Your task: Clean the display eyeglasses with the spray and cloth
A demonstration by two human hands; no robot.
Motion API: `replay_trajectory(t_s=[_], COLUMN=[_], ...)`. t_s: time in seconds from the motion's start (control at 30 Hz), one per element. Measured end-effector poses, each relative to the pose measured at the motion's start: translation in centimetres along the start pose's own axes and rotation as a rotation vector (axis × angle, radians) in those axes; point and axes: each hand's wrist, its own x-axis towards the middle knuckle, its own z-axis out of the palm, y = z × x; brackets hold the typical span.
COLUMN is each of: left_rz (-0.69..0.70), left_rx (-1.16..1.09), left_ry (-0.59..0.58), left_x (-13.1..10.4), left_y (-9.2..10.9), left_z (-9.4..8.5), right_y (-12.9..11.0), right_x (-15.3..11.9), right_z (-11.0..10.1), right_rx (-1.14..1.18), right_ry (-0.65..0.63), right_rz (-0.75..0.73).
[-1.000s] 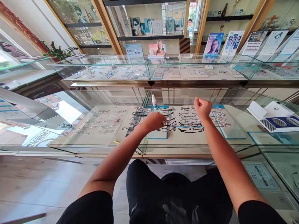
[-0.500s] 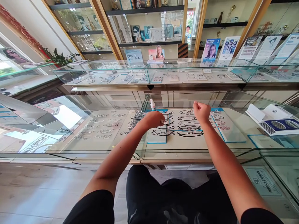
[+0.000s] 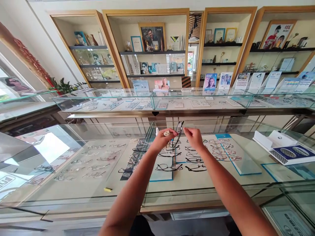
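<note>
My left hand (image 3: 161, 140) is closed on a pair of dark-framed eyeglasses (image 3: 180, 128), which it holds tilted up above the glass counter. A crumpled cream cloth (image 3: 167, 133) shows at the same hand's fingers. Just right of the eyeglasses, my right hand (image 3: 195, 136) has its fingers pinched together; whatever they hold, if anything, is too small to make out. Beneath both hands, rows of eyeglass frames (image 3: 169, 167) lie on blue-edged boards (image 3: 161, 175) inside the display case. Behind my left hand a white bottle (image 3: 157, 131) is partly hidden.
More eyeglasses (image 3: 91, 166) fill the left part of the case. A white and blue box (image 3: 290, 152) stands on the right. A small yellow piece (image 3: 107, 189) is near the front edge. Across from me runs another glass showcase (image 3: 118, 104), with wooden shelves (image 3: 147, 13) behind it.
The view has tilted up. My left hand now holds eyeglasses raised above the counter. My right hand has come left, close beside them.
</note>
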Motion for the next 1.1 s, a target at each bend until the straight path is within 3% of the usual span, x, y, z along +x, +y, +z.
replay_trajectory(t_s=[0.17,0.27,0.37,0.73,1.0,1.1], left_rz=[-0.062,-0.057,-0.046,-0.016,0.094,0.118], left_rx=[-0.274,-0.31,-0.306,-0.267,-0.102,-0.05], left_ry=[0.121,0.148,0.163,0.124,0.203,0.228], left_x=[-1.0,-1.3,-1.4,-1.5,-1.1,-1.1], left_y=[-1.6,-1.8,-1.8,-1.6,-2.7,-2.8], left_z=[1.9,2.1,2.1,2.1,2.2,2.0], right_y=[-0.4,-1.0,-1.6,-1.8,-1.7,-1.7], right_x=[-2.3,-3.0,-3.1,-3.4,-3.4,-3.3], right_z=[0.7,0.3,0.2,0.0,-0.1,-0.5], right_rx=[0.188,0.426,0.511,0.513,0.354,0.194], right_ry=[-0.033,-0.077,-0.121,-0.119,0.014,0.131], right_rz=[0.063,0.174,0.236,0.259,0.146,0.099])
